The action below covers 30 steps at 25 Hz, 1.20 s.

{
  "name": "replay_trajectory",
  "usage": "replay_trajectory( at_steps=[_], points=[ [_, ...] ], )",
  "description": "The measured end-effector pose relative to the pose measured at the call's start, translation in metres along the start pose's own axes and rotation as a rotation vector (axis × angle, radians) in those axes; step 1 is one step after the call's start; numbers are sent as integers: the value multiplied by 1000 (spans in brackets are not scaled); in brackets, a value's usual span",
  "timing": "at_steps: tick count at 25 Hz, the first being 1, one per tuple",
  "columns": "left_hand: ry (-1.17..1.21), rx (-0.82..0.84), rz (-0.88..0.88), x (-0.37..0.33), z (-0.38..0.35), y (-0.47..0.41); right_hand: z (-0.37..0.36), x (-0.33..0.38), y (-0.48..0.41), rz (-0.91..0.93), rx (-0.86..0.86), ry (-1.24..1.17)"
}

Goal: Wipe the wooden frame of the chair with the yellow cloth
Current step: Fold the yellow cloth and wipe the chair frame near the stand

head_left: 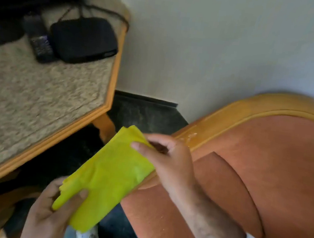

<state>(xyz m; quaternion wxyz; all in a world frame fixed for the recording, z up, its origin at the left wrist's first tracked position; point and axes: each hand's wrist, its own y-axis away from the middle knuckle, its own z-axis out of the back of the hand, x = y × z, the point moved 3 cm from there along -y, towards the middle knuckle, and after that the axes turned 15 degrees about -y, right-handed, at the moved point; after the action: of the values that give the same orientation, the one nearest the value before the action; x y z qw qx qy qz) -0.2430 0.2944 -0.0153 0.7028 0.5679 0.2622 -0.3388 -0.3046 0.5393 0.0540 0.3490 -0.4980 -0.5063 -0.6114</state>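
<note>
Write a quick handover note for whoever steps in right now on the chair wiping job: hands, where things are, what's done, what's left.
Left hand: grips the lower end of the yellow cloth.
Right hand: pinches the cloth's upper end, next to the chair's wooden frame.
Cloth is folded and stretched between both hands, at the frame's left edge.
Done: cloth in hand; whitish specks show on the frame near the right hand.
Left: wipe the frame along the curved top of the backrest.
</note>
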Motion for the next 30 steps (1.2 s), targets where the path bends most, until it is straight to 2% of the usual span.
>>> replay_trajectory(
  at_steps=[1, 2, 4, 7, 8, 11, 13, 14, 16, 18, 19, 21, 23, 26, 30],
  points=[
    [-29, 118, -50, -31, -18, 0, 25, 11, -9, 57, -43, 15],
    [-106, 144, -107, -52, -32, -5, 51, 18, -17, 95, -86, 25],
    [-210, 145, -173, -73, -76, -18, 98, 25, -29, 144, -170, 99],
    [-417, 164, -246, -90, -123, -28, 139, 24, -38, 275, -276, 401],
    [-493, 115, -274, -92, -140, -30, 151, 22, -41, 307, -300, 470],
    [-734, 52, -288, -85, -165, -40, 165, 4, -53, 293, -244, 559],
    [-987, 25, -329, -74, -173, -48, 166, -10, -59, 335, -165, 646],
    [-1075, -27, -422, -73, -175, -48, 167, -14, -61, 408, -148, 717],
    [-1131, -74, -809, -71, -177, -48, 173, -17, -64, 566, -188, 881],
    [-1218, 32, -1258, -73, -191, -46, 187, -13, -75, 630, -227, 1068],
    [-1295, 90, -1413, -75, -203, -47, 197, -11, -84, 621, -211, 1157],
    [-1460, 137, -1566, -77, -233, -58, 213, -11, -104, 577, -119, 1316],
    [-1520, 102, -1627, -86, -264, -68, 222, -13, -120, 594, -49, 1431],
    [-1491, 60, -1609, -93, -285, -78, 226, -17, -130, 703, -68, 1463],
    [-1627, 88, -1540, -60, -238, -69, 226, -18, -130, 755, -95, 1459]
  ],
)
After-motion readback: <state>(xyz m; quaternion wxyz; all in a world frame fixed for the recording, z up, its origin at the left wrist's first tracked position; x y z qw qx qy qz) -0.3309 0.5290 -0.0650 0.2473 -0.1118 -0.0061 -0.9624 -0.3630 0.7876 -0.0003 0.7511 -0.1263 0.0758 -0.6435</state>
